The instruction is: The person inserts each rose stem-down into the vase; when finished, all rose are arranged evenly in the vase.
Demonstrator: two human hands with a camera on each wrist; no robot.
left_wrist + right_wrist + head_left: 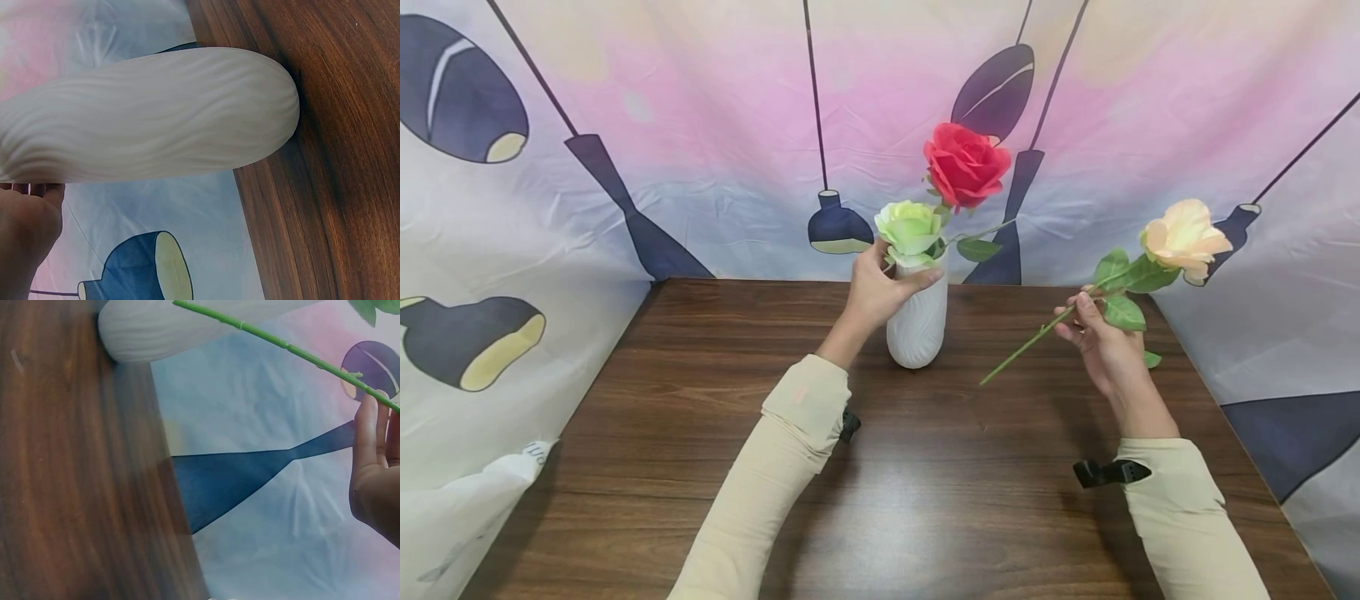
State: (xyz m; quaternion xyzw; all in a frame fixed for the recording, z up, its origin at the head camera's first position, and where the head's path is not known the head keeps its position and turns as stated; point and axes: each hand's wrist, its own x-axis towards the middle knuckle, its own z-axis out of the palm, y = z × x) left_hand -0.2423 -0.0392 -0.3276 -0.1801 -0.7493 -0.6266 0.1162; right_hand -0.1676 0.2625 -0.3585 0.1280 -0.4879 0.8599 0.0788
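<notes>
A white vase (916, 321) with wavy ridges stands upright on the table, holding a red rose (967, 166) and a pale green rose (909, 227). My left hand (880, 287) grips the vase near its top, thumb across the front and fingers at the far side, just under the green bloom. To the right, my right hand (1108, 342) pinches the green stem (275, 341) of a peach rose (1186, 237) between thumb and fingers. That stem slants down leftward, its cut end toward the vase; the bloom and leaves lie above the hand.
The dark wooden table (700, 400) reaches back to a hanging printed cloth (715, 100) with lamp shapes, which also covers both sides. At the left edge, a fold of the cloth (497, 475) overlaps the tabletop. Each sleeve has a black strap device at the wrist.
</notes>
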